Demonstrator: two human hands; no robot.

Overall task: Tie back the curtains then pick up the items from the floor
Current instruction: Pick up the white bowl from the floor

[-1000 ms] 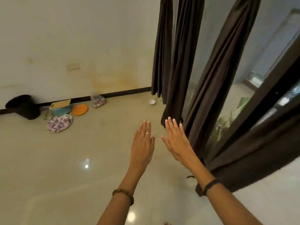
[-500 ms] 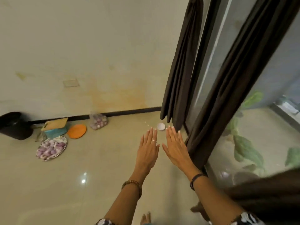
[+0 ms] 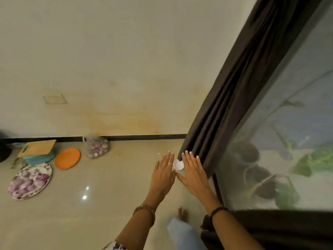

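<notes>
Dark brown cloth, the curtain [image 3: 232,98], hung gathered in folds against the window frame, its hem brushing the floor [image 3: 108,204] just beyond the person's fingertips; I could see no tie round it, so I judged that part of the job perhaps unfinished. From the one head view, both hands were stretched out flat, fingers straight and holding nothing: the left hand [image 3: 163,175] and the right hand [image 3: 193,173] lay side by side, thumbs nearly meeting, with a small white bowl [image 3: 178,165] showing on the floor in the gap between them. It looked empty, though much of it was hidden. The risk, to my eye, lay there: a light bowl on glossy tile could skid off or tip if a palm nudged it instead of closing round it. Along the wall, well apart from the hands, sat the other things to collect: a patterned plate [image 3: 30,180] heaped with purple onions, a clear bag [image 3: 97,147] with more of them, an orange plate [image 3: 67,158] holding nothing, and a wooden board [image 3: 37,147] resting on something teal. That loose bag might spill if lifted by the wrong end.
</notes>
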